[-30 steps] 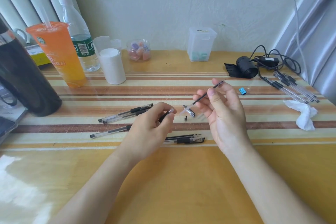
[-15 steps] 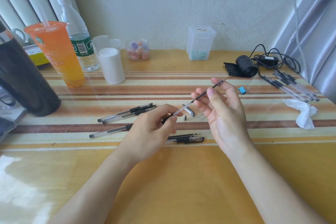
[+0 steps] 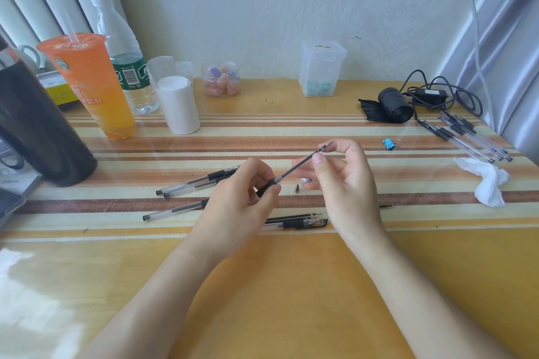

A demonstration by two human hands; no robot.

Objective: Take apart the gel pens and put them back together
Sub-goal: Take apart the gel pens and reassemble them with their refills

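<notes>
Left hand (image 3: 233,207) pinches the pen barrel (image 3: 266,188), right hand (image 3: 344,181) pinches its refill (image 3: 297,166), above a metal tip (image 3: 297,189) and loose pens (image 3: 294,223) on the surface (image 3: 291,285).

The gap seen a second earlier between the refill (image 3: 297,167) and the barrel (image 3: 264,189) is gone. The refill's clear lower end now sits inside the barrel's mouth, and less of the dark rod shows between the hands (half a second ago the end is only just meeting the opening). The right hand (image 3: 350,183), pinching the refill near its top, is now a little further left and nearer the left hand (image 3: 236,213), which holds the barrel. The right hand's fingers now cover most of the small pen part (image 3: 306,180) lying behind them.
</notes>
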